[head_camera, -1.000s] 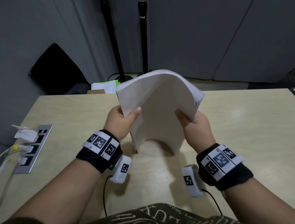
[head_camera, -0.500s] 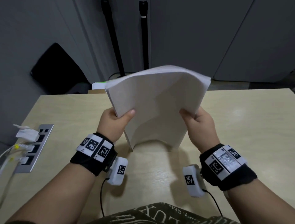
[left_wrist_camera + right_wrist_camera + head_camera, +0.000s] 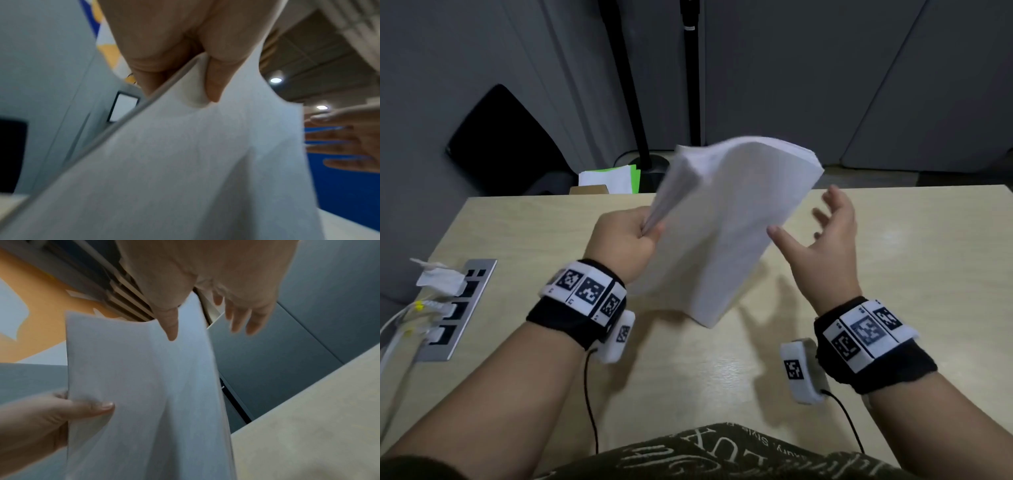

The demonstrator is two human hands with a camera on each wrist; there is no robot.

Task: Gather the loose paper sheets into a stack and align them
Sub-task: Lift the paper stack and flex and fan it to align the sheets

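A thick stack of white paper sheets [image 3: 726, 226] hangs tilted above the beige table [image 3: 893, 274]. My left hand [image 3: 626, 240] grips its left edge, thumb on the near face and fingers behind. The left wrist view shows that thumb pressing a dent into the paper stack [image 3: 205, 154]. My right hand [image 3: 822, 233] is off the paper just to its right, fingers spread and straight, holding nothing. In the right wrist view the right hand [image 3: 216, 308] hovers over the stack [image 3: 144, 386], with the left hand [image 3: 51, 412] gripping at the lower left.
A metal socket panel [image 3: 448, 308] with white plugs and cables is set into the table at the left. Behind the far edge lie white and green papers [image 3: 613, 178] and two black poles [image 3: 626, 85]. A black chair [image 3: 500, 137] stands at the back left.
My right hand has let go of the stack and opened beside it. The left hand now holds the stack alone, and the sheets have swung and tilted to the right.
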